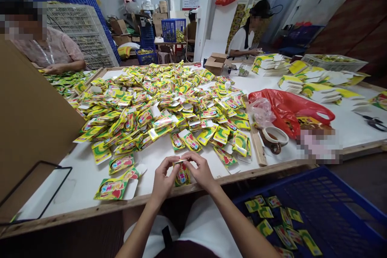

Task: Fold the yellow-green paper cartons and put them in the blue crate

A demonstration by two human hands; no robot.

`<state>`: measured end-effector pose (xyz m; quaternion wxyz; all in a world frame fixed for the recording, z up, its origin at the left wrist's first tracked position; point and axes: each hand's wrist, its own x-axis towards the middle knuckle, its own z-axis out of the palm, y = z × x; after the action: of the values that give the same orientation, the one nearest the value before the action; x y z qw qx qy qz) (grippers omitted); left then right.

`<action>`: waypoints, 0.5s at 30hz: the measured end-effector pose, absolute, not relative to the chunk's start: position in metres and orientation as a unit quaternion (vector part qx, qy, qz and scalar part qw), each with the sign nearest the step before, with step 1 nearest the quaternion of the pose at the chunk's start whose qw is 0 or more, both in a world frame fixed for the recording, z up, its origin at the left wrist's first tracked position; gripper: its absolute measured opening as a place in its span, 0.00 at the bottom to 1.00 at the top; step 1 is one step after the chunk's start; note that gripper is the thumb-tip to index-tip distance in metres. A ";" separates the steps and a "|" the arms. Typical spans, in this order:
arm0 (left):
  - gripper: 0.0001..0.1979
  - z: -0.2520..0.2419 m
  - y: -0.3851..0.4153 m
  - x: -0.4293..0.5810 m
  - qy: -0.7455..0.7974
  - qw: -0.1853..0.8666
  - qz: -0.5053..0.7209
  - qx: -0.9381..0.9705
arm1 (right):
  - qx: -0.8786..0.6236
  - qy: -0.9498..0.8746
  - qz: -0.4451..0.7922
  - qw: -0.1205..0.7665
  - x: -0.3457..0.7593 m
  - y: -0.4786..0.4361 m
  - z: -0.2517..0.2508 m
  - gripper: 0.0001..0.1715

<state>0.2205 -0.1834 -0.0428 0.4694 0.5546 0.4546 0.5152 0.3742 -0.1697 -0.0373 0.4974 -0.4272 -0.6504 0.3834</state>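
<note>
Both hands meet at the table's front edge around one small yellow and green printed box (182,175). My left hand (165,173) pinches its upper end from the left, thumb and fingers closed. From the other side, my right hand (198,169) is closed on the same end, fingertips almost touching the left ones. The box's printed face points toward me. Just beyond lies a large heap of similar boxes (163,109), many with white flaps sticking out. A few more boxes (111,188) lie to the left of my left hand.
A blue crate (332,205) with several boxes stands low at right. A wooden strip (256,145), a cup (275,136) and a red plastic bag (290,109) are right of the heap. Brown cardboard (33,117) rises at left. Co-workers sit at far left (57,50) and back right (244,40).
</note>
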 end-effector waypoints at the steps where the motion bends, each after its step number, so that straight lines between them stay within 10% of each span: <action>1: 0.08 -0.041 -0.185 0.221 0.464 0.457 0.512 0.561 | -0.427 -0.658 0.372 0.496 0.374 -0.171 -0.036 0.06; 15: 0.09 -0.036 -0.176 0.224 0.514 0.476 0.521 0.487 | -0.495 -0.635 0.372 0.462 0.367 -0.164 -0.030 0.06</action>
<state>0.2244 -0.1758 -0.0362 0.4764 0.4868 0.5140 0.5213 0.3668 -0.1644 -0.0303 0.4617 -0.4952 -0.6352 0.3718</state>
